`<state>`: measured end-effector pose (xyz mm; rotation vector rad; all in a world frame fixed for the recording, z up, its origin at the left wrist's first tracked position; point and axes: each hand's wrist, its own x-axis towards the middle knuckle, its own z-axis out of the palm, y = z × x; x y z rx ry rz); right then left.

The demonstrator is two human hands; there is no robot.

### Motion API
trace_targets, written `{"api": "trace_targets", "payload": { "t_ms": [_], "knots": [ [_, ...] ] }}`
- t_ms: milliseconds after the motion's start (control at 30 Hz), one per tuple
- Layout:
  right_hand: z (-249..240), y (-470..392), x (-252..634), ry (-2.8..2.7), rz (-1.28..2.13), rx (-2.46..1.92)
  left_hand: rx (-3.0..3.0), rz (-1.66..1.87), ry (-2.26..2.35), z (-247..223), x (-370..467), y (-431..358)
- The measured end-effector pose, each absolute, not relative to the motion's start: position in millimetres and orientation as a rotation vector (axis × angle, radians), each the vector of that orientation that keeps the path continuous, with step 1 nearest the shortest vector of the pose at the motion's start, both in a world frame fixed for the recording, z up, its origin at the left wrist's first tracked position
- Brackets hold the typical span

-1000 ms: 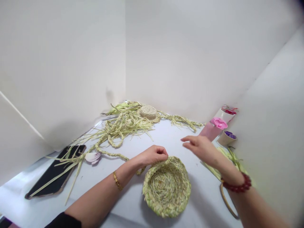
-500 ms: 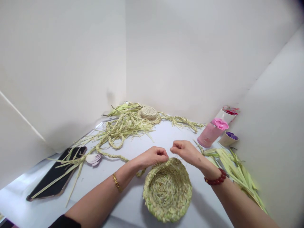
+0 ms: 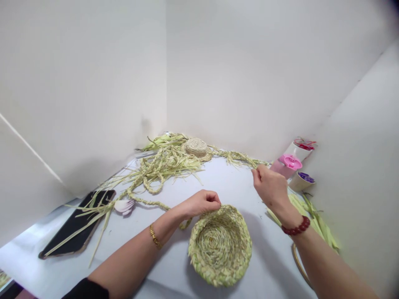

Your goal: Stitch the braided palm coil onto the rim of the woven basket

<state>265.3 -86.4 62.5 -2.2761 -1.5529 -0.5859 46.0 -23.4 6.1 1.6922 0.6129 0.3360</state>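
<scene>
A round woven basket (image 3: 218,249) of pale green braid stands open side up near the table's front. My left hand (image 3: 204,202) pinches its far rim, fingers closed on the braid there. From beneath that wrist a long braid (image 3: 149,202) runs back to the left. My right hand (image 3: 269,185) is raised apart from the basket, up and to its right, with fingers closed together; whatever it grips is too small to make out. It partly covers the pink bottle (image 3: 285,165).
At the back lie a small woven hat (image 3: 196,147) and a heap of husk strips (image 3: 170,166). A black phone (image 3: 75,226) and a pale shell-like item (image 3: 124,206) are at the left. Cups (image 3: 301,181) and green husks (image 3: 321,224) line the right side.
My right hand has moved up and to the right, away from the basket rim. My left hand has kept its grip on the rim.
</scene>
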Motion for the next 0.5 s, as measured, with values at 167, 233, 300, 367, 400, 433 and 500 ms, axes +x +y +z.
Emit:
{"api": "trace_targets", "payload": {
  "t_ms": [167,233,300,367,400,433,500],
  "knots": [
    [38,-99,284,-1.613,-0.109,-2.408,1.692,0.3,0.629,7,45,-24],
    [32,-106,282,-1.552,0.122,-2.257,1.694,0.286,0.64,10,45,-25],
    [25,-111,271,-1.527,0.515,-2.022,1.691,0.274,0.641,13,45,-26],
    [15,-115,255,-1.511,0.963,-1.784,1.69,0.271,0.645,16,44,-25],
    [9,-117,247,-1.49,1.121,-1.694,1.697,0.269,0.651,17,43,-24],
    [4,-119,240,-1.463,1.219,-1.63,1.713,0.26,0.656,17,42,-22],
    [-5,-121,228,-1.395,1.268,-1.555,1.789,0.197,0.666,18,38,-19]
  ]
}}
